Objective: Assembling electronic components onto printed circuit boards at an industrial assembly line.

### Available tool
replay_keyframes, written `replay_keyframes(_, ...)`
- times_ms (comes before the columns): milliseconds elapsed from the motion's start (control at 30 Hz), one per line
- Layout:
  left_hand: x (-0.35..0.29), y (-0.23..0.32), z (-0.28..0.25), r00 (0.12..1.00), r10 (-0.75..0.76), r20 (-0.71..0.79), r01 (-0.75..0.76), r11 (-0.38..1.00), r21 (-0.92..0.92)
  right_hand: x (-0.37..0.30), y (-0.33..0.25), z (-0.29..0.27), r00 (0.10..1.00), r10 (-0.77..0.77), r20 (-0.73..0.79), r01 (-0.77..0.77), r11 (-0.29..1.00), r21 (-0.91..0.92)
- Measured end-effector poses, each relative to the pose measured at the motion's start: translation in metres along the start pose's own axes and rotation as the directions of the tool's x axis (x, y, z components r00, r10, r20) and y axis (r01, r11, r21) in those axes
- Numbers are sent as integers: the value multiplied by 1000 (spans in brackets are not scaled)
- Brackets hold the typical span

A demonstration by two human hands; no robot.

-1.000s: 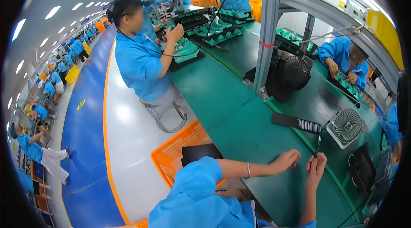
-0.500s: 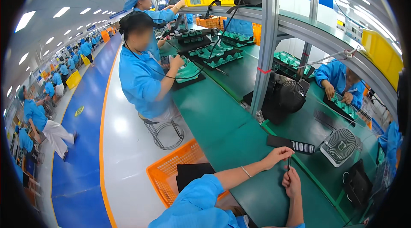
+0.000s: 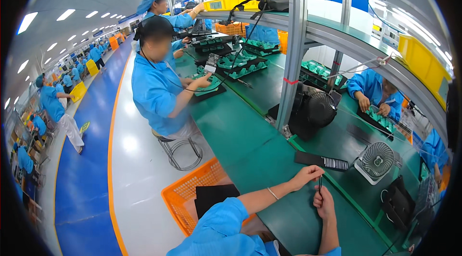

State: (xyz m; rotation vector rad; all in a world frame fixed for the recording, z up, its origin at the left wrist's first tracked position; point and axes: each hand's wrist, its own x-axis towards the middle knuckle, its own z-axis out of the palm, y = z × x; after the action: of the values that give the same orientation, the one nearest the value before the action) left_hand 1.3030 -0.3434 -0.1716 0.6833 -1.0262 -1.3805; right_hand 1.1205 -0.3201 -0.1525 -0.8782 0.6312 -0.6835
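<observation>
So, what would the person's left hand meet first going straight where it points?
Just beyond the thin black tool, the left hand would probably meet the flat black rectangular tray with white stripes, though depth is unclear.

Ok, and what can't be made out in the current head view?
Head view: whether the left hand pinches anything at the upper tip of the slim dark tool; too small.
Head view: the tool's lower end, covered by the right hand.
Head view: the near part of the orange basket, behind the person's blue sleeve.
Head view: part of the co-worker at far right, cut off by the dark fisheye rim.
</observation>
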Motion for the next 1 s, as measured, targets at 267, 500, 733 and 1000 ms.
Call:
replay_keyframes(267,11,-1,-17,990,-13,-141,-12,984,-176,3,4,-6,999,-23,25,22,999,43)
replay_keyframes(500,5,8,-4,991,-84,108,91,994,-57,6,3,-9,999,-47,4,46,993,110)
replay_keyframes(733,9,5,-7,967,-172,190,193,976,-102,5,-3,-13,997,18,78,-28,991,130)
replay_keyframes(1000,7,-2,-7,955,-212,206,246,957,-155,0,-5,-12,997,68,30,-71,988,135)
